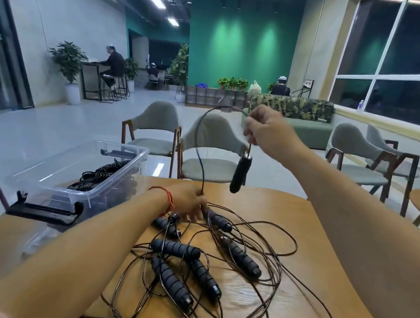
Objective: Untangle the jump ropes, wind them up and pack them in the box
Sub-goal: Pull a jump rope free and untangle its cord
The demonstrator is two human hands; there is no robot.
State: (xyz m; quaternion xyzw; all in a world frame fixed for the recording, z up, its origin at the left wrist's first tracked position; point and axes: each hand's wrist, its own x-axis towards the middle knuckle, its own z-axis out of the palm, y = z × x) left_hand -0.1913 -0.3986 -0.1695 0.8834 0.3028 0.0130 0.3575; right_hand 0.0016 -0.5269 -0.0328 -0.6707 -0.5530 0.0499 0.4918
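Left forearm, tangled jump ropes, wooden table, green wall beyond.

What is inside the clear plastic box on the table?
Dark wound jump ropes lie inside the clear box. Their number cannot be counted: they overlap, and the hazy wall covers the lower ones.

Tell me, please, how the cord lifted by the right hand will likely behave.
Probably springy, not limp: the cord arches between the right hand and left hand. Its handle hangs free, so it would likely swing. It may snag, since the tangle loops over the table.
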